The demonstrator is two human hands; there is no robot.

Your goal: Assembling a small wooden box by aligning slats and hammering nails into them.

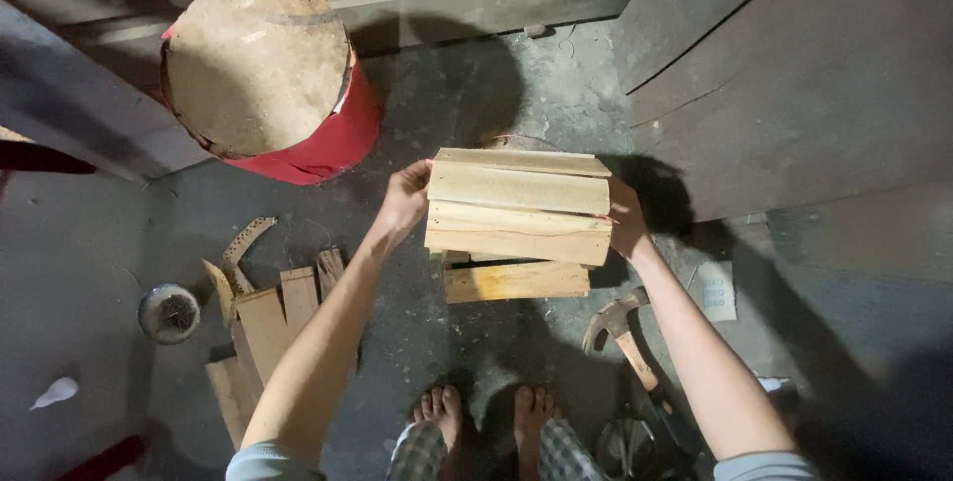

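The left hand (402,205) and right hand (625,218) clasp opposite ends of a pale slatted wooden crate (518,205), fingers closed on it above the grey concrete floor (447,94).

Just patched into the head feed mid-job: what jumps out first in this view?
At centre, a slatted wooden box of pale planks is gripped at its ends by the left hand and the right hand, above the dusty floor. Upper left stands a red drum capped with a round, dusty lid. A claw hammer lies lower right beside the bare feet, and wood offcuts lie lower left.
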